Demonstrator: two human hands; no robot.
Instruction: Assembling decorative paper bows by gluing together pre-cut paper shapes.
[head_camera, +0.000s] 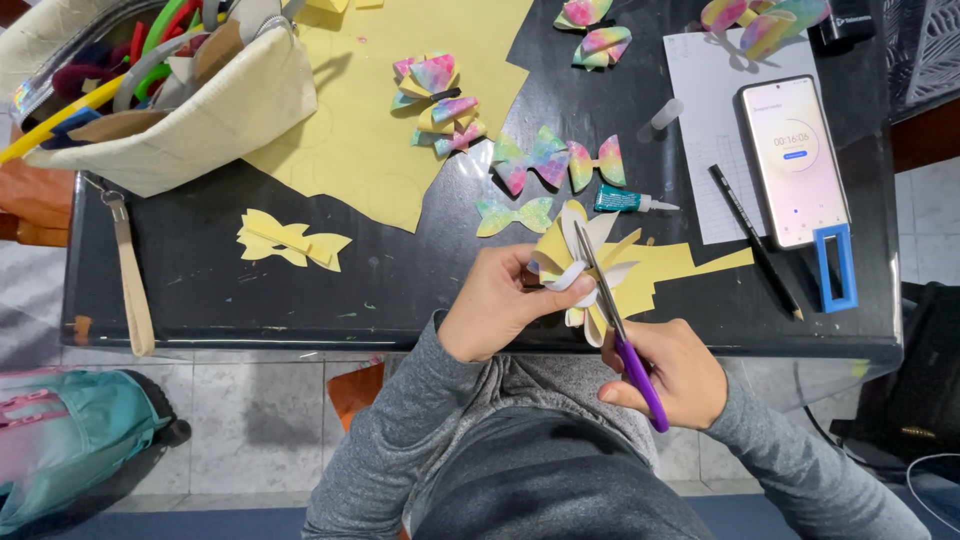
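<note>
My left hand (497, 303) pinches a folded piece of yellow and white sheet (585, 262) over the near edge of the black table (200, 290). My right hand (672, 372) grips purple-handled scissors (618, 330), whose blades cut into that piece. A strip of the yellow sheet trails to the right on the table. Several rainbow-coloured bow shapes (545, 160) lie just beyond my hands, and a yellow bow cut-out (290, 242) lies to the left.
A large yellow sheet (385, 120) and a cream pouch (170, 95) of tools lie at the back left. A small glue tube (630, 202), a pencil (757, 245), a phone (795, 160) on white paper and a blue frame (835, 268) sit at right. A teal bag (70, 440) is on the floor.
</note>
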